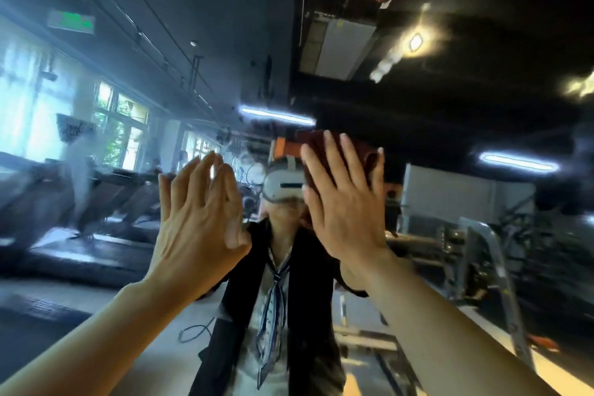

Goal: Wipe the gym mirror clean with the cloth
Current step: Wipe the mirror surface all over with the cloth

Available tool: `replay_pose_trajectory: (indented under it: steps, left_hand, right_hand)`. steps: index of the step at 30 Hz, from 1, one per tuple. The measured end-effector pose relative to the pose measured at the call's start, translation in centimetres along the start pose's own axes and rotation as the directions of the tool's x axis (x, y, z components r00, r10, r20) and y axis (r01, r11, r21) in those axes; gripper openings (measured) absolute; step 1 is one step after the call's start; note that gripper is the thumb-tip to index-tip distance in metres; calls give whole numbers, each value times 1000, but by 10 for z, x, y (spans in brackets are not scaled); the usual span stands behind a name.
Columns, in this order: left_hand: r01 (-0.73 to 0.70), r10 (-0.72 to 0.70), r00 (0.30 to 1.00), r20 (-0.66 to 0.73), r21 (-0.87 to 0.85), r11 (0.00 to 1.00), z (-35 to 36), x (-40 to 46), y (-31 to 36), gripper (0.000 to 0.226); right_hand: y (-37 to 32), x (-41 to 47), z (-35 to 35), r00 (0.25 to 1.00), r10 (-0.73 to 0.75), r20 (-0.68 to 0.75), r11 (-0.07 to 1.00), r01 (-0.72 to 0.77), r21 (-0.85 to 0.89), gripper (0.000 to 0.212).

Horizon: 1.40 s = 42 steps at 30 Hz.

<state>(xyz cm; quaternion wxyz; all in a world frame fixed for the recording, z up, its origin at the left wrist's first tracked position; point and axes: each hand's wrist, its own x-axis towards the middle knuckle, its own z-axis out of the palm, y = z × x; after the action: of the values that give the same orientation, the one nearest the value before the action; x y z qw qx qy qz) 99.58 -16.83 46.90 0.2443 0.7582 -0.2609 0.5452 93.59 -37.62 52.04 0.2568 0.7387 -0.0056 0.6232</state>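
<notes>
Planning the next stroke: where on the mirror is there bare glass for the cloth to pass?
Bare glass lies above the cloth and right of the right hand. Crowded leftward: the left hand rests flat beside it.

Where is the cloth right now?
In the head view, the dark red cloth is pressed flat against the mirror under the right hand, right of centre.

Both hands raised, fingers (324, 167) straight.
</notes>
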Motion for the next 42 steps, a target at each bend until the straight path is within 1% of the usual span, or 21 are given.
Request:
replay_pose_trajectory:
  steps: [3,4,5,7,8,9,11,15,18,21,23,26,27,28,30,31,33,35,37,39,42]
  left_hand:
    - [-17,17,999,-30,12,1000,-3,-9,0,112]
    - [-10,10,1000,-30,6,1000,-3,-11,0,109]
    - [0,0,1000,-19,0,1000,-3,-12,2,107]
    - [24,-24,1000,19,-10,1000,1,-15,9,103]
    - [27,-27,999,38,-10,1000,4,-15,14,102]
    - [20,-19,998,59,-8,1000,8,-16,21,101]
    - [-14,14,996,93,-6,1000,15,-17,36,100]
    - [-53,54,991,127,-7,999,27,-23,66,101]
    - [-54,60,994,94,-60,997,31,-30,88,100]
    - [-65,70,995,65,-74,995,35,-40,102,97]
    - [-68,73,996,56,-76,995,38,-49,108,97]
    - [-45,50,997,57,-88,995,45,-63,117,102]
    - [-30,36,998,53,-97,995,47,-67,119,104]
    - [-8,13,999,48,-110,994,48,-71,121,106]
    - [57,-52,998,35,-137,989,50,-80,123,107]
    - [87,-84,996,30,-143,986,51,-87,124,109]
    - [113,-109,993,35,-143,983,55,-101,125,113]
    - [120,-112,992,60,-150,981,58,-112,129,114]
    - [134,-122,989,81,-152,979,60,-119,136,111]
    - [140,-127,988,88,-154,978,61,-124,144,110]
    - [145,-132,986,99,-138,980,63,-129,155,108]
  right_hand:
    - [-3,-6,-1,955,294,-39,956,-293,21,55]
    - [-17,-6,0,948,318,-31,948,-317,35,56]
    - [-32,-6,1,962,271,-8,961,-271,52,56]
    - [-53,-13,5,998,35,51,997,-39,71,56]
    - [-51,-17,5,994,-75,77,995,70,71,56]
    - [-42,-19,5,987,-139,86,989,133,68,56]
    - [-15,-25,2,987,-142,74,989,139,48,54]
    - [48,-49,-7,996,66,60,997,-68,35,53]
    - [98,-83,-12,971,230,61,973,-231,5,53]
    - [130,-122,-17,939,336,74,941,-337,10,53]
    - [130,-133,-16,911,406,68,911,-410,48,53]
    - [96,-118,-11,859,511,18,851,-509,131,53]
    - [79,-112,-10,880,474,26,868,-472,154,54]
    - [60,-108,-9,923,382,52,906,-385,178,54]
    - [27,-113,-4,987,119,112,966,-141,215,53]
    - [18,-119,-2,992,4,128,974,-33,222,53]
    - [21,-132,-1,982,-145,120,970,118,211,52]
    - [44,-148,-1,978,-185,99,970,165,179,52]
    - [81,-168,-5,991,-101,93,986,87,143,52]
    - [118,-190,-10,994,64,84,991,-73,114,52]
    - [131,-208,-12,949,310,49,939,-314,138,52]
